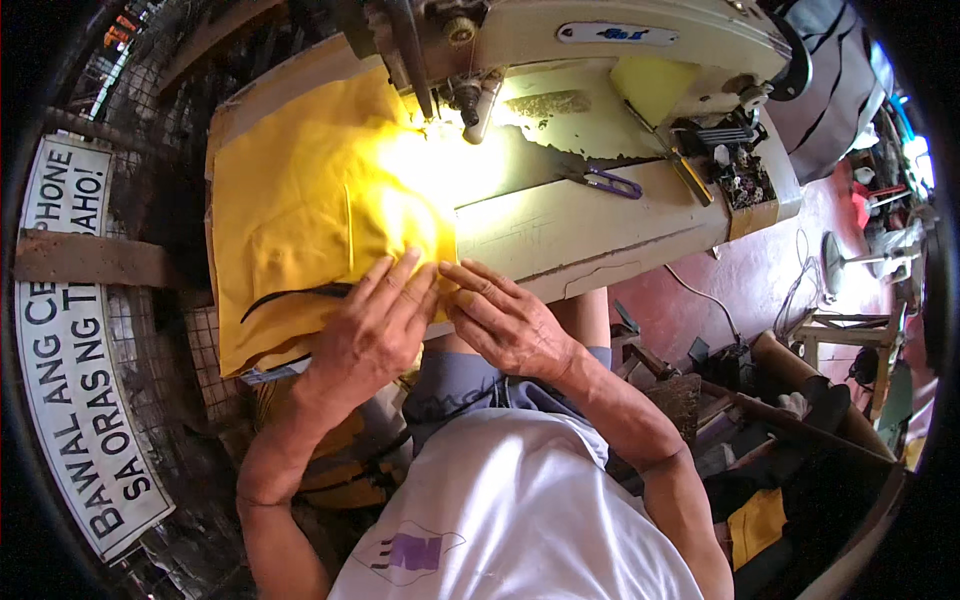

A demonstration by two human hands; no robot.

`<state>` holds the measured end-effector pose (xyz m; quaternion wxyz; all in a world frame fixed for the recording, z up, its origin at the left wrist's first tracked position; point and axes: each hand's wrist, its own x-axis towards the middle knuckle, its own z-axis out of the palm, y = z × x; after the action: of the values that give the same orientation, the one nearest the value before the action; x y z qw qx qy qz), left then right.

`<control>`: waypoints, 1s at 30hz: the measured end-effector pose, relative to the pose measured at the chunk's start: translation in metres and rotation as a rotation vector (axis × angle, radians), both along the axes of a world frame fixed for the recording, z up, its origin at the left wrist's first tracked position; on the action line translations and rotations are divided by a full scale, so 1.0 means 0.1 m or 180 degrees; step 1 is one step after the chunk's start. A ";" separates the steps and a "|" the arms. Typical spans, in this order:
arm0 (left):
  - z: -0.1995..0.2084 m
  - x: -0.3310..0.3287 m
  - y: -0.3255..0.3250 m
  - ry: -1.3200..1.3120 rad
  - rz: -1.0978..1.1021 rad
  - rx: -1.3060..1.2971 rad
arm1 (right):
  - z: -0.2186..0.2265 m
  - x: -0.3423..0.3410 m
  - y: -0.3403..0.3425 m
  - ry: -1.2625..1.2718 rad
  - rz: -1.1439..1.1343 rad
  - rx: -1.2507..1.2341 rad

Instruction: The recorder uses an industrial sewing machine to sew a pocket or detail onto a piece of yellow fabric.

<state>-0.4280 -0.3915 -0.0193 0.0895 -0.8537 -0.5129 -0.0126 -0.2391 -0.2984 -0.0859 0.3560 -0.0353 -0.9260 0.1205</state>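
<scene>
Broadly, a pale sewing table (570,230) stretches across the upper middle, jutting over the person's lap, and on it stands a cream sewing machine (690,45), its arm reaching along the top edge. Next in size comes a yellow fabric (290,215), spread over the left part of the table, its upper right portion near the needle area; glare there hides whether the needle touches it. Farther left, a long white sign (85,400) with black lettering stands against wire mesh. Both hands are at the fabric's lower right part. The left hand (375,325) lies palm down with fingers extended on the cloth, gripping nothing. The right hand (510,325) meets the cloth's right edge with bent fingers, its fingertips right beside the left hand's; its thumb is hidden, so I cannot tell whether it pinches the material. On the table's right end sits a parts tray (755,218) holding small dark pieces, with a yellow-and-black screwdriver (692,180) just to its left. Purple-handled scissors (612,183) lie farther left. Smallest is a narrow, curved dark strip (290,293) on the fabric, running to the left hand.
</scene>
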 end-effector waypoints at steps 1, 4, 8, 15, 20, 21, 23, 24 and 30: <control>0.01 -0.01 -0.01 -0.0132 0.0046 0.0093 | 0.00 -0.01 0.00 0.0064 0.0050 -0.0109; -0.03 -0.04 0.01 -0.0095 0.0241 -0.0096 | -0.03 -0.05 0.02 0.0125 0.0192 -0.0269; -0.16 0.02 -0.02 -0.0193 0.0457 -0.0098 | -0.11 -0.06 0.04 0.0040 0.0170 -0.0262; -0.30 0.03 -0.11 -0.0444 0.0519 0.0307 | -0.17 -0.04 0.00 0.0073 0.0071 -0.0135; -0.18 -0.07 -0.04 -0.0402 0.0380 -0.0146 | -0.19 -0.06 -0.09 0.0184 -0.0119 -0.0165; -0.11 -0.15 -0.02 -0.0810 0.0239 -0.0610 | -0.19 -0.05 -0.12 0.0111 -0.0173 -0.0133; -0.04 -0.25 0.13 -0.1436 0.0055 -0.0951 | -0.21 -0.04 -0.16 0.0164 -0.0235 -0.0163; -0.06 -0.28 0.25 -0.1442 0.0044 -0.0981 | -0.22 -0.04 -0.17 0.0079 -0.0283 -0.0208; -0.36 -0.26 0.53 -0.1070 0.0613 -0.0247 | -0.33 -0.05 -0.18 0.0277 -0.0230 -0.0495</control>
<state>-0.4540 -0.3387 -0.0552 -0.0295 -0.7893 -0.6001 -0.1265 -0.2442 -0.3166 -0.1186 0.3962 -0.0908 -0.8957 0.1805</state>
